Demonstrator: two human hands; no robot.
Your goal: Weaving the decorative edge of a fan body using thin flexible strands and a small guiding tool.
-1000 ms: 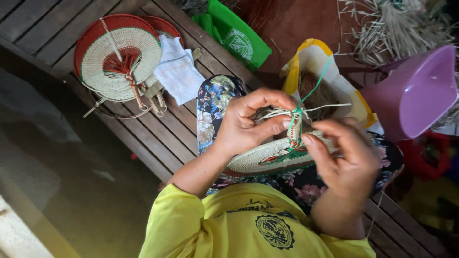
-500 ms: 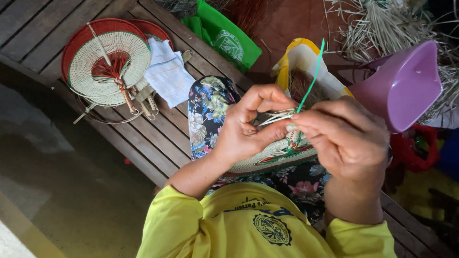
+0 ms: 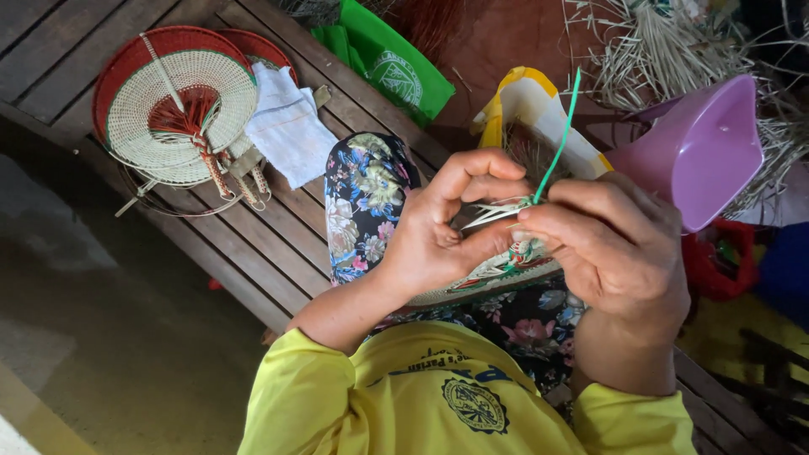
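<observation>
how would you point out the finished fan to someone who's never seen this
Start at the wooden slat platform and look to its far left end. The finished fan lies there beside a white cloth: round, cream weave, red rim, red tufted centre.

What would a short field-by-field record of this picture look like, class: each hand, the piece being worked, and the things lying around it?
Left hand: fingers pinch pale straw strands on the woven piece
Right hand: fingers grip the same spot, holding a green strip
Woven piece: flat, pale, resting on the floral-clothed lap
Finished fans: stacked on the wooden slats, red-rimmed
White cloth: beside the fans
Purple plastic jug: at right, near loose straw
Green bag: at top
</observation>
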